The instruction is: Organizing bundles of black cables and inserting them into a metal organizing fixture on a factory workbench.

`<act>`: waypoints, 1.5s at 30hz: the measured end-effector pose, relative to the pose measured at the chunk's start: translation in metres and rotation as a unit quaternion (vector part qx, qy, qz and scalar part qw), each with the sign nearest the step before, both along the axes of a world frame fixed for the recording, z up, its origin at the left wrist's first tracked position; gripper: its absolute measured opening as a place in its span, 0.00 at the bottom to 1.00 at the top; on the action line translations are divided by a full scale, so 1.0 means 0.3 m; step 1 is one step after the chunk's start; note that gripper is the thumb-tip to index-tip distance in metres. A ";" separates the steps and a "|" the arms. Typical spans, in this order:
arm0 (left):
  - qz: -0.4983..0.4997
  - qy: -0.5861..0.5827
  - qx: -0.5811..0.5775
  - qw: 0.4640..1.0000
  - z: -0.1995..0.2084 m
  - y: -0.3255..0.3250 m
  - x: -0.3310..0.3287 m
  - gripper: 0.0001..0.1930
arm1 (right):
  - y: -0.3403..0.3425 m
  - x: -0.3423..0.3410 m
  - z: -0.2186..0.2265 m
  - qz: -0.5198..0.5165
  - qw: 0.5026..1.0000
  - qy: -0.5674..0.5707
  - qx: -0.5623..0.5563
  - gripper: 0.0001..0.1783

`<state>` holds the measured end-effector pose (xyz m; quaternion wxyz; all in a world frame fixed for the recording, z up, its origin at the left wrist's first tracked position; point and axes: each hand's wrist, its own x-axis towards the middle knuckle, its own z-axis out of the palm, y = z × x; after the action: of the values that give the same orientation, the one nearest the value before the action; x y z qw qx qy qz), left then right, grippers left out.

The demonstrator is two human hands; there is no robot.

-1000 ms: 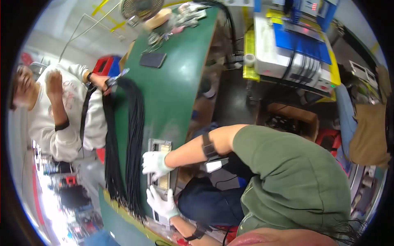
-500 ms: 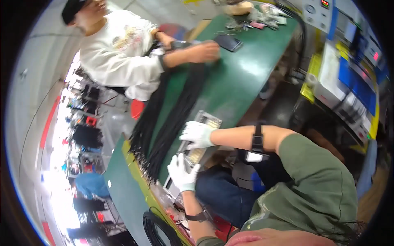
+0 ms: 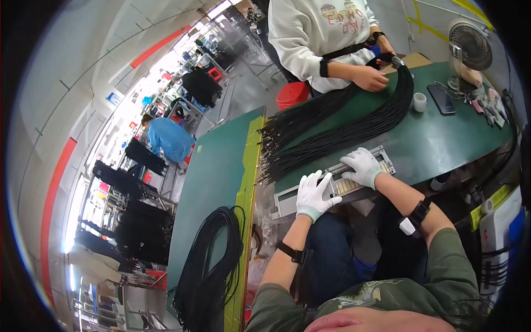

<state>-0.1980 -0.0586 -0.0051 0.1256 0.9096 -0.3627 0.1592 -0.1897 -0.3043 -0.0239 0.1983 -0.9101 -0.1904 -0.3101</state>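
Observation:
Along the near edge of the green table lies a long, narrow metal frame with a row of pale blocks in it. My left hand, in a white glove, rests on its left part with the fingers spread. Also gloved in white, my right hand lies over the frame further right, fingers apart and bent a little. Neither hand visibly grips anything; what lies under the palms is hidden. Just beyond them, a thick bundle of black cables curves across the table.
Opposite me, a person in a white sweatshirt holds the bundle's bend. A phone, a white tape roll and a fan are at the far right. Another black cable coil lies on the left table. A red stool stands beyond.
The whole view has turned and sharpened, so the table now runs more across the picture. Both my hands stay on the metal frame. The co-worker still handles the cable bundle.

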 end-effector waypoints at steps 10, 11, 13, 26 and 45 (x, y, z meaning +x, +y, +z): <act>-0.003 0.008 -0.004 1.000 -0.002 -0.016 0.000 0.44 | 0.005 0.054 0.005 -0.027 0.991 0.120 0.049 0.14; -0.004 0.010 -0.004 1.000 -0.004 -0.014 0.001 0.44 | 0.008 0.053 -0.002 -0.029 0.994 0.087 0.053 0.14; -0.002 0.012 -0.003 1.000 -0.001 -0.002 0.004 0.43 | 0.014 0.055 -0.011 -0.027 0.994 0.092 0.056 0.14; -0.001 0.014 0.000 1.000 0.004 -0.013 -0.019 0.42 | 0.012 0.024 -0.021 -0.036 0.993 0.106 0.047 0.17; -0.004 0.000 0.008 1.000 -0.007 -0.005 0.019 0.43 | 0.006 0.057 -0.012 -0.023 0.993 0.103 0.054 0.18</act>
<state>-0.1922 -0.0601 -0.0071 0.1186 0.9092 -0.3676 0.1554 -0.1726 -0.3024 -0.0277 0.2586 -0.9294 -0.1307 -0.2287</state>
